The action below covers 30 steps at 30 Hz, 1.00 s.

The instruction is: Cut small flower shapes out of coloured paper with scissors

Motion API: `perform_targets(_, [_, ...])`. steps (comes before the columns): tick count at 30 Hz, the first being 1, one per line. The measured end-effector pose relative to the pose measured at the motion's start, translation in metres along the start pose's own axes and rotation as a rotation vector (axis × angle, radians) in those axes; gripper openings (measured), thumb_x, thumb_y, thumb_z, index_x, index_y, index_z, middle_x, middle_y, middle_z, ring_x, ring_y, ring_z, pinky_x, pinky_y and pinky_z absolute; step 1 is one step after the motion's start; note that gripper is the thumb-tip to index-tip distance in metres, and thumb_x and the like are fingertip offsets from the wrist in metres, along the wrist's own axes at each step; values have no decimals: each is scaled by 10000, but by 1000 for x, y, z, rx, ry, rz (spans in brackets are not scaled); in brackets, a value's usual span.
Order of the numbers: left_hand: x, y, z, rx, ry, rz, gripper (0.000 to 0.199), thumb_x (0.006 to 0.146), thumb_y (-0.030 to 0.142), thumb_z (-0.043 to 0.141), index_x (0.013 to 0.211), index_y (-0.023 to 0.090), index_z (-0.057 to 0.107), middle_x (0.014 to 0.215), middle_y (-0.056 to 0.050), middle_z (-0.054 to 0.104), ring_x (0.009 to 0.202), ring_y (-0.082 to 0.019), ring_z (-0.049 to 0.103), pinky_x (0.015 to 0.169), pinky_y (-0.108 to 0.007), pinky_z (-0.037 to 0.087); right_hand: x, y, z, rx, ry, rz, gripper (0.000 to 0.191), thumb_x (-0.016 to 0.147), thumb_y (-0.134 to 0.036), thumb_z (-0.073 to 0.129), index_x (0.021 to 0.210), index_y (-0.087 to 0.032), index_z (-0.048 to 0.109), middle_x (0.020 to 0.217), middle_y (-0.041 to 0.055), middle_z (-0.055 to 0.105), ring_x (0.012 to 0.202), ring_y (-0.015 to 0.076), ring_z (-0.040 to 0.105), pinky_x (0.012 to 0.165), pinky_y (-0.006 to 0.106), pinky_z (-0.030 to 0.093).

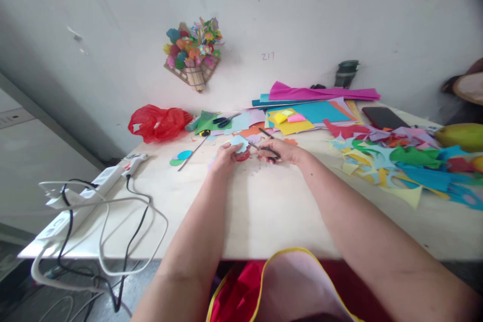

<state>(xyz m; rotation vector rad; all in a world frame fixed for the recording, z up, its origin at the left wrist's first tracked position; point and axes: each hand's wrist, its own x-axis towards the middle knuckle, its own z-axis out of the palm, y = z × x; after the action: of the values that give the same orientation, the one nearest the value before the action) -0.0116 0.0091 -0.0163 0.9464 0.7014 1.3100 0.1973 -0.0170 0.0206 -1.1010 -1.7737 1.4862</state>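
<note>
A light blue paper cutout with a scalloped edge is pinched in the fingers of my left hand. My right hand grips the dark handles of a pair of scissors, whose blades point left toward the paper. Whether the blades touch the edge is too small to tell. Just below the cutout, a red round piece lies on the table, partly hidden. An orange paper shape sits behind my right hand.
Paper scraps cover the right side, near a phone. Coloured sheets and a second pair of scissors lie at the back. A red plastic bag stands back left. A power strip with loose cables runs along the left edge.
</note>
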Motion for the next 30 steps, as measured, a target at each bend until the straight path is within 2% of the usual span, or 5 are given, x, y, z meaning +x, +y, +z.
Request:
perform_targets(8, [-1, 0, -1, 22, -27, -4, 281, 621, 159, 863, 846, 119, 699, 868, -101, 752, 841, -269, 756, 831, -403, 602, 3, 7, -1, 9, 30, -54, 308, 868, -368, 743, 716, -155, 581, 570, -11, 613, 408, 53, 504, 316, 146, 264])
perform_targets(13, [0, -2, -3, 20, -14, 1, 286, 578, 165, 900, 767, 115, 691, 807, -73, 729, 735, -198, 709, 779, -366, 613, 7, 8, 0, 25, 47, -36, 276, 852, -349, 759, 737, -158, 597, 571, -16, 620, 407, 59, 510, 311, 144, 264])
perform_targets(20, [-3, 1, -2, 139, -110, -31, 367, 555, 253, 952, 802, 109, 721, 738, -64, 712, 628, -146, 654, 650, -282, 575, 10, 9, -1, 39, 61, -55, 206, 850, -284, 743, 746, -153, 623, 558, -13, 610, 396, 64, 496, 320, 155, 280])
perform_targets(25, [-4, 2, 3, 139, -66, -18, 367, 549, 291, 955, 773, 119, 721, 735, -58, 717, 631, -157, 654, 631, -292, 566, 9, 8, 0, -2, 74, -38, 206, 847, -293, 751, 742, -163, 630, 528, -29, 586, 376, 59, 478, 318, 148, 268])
perform_targets(30, [-7, 4, 9, 124, -28, -7, 342, 505, 263, 966, 675, 116, 708, 680, -56, 710, 616, -158, 649, 630, -274, 531, 8, 8, -1, -28, 67, -50, 298, 826, -378, 779, 707, -169, 603, 528, -30, 587, 396, 61, 489, 327, 148, 268])
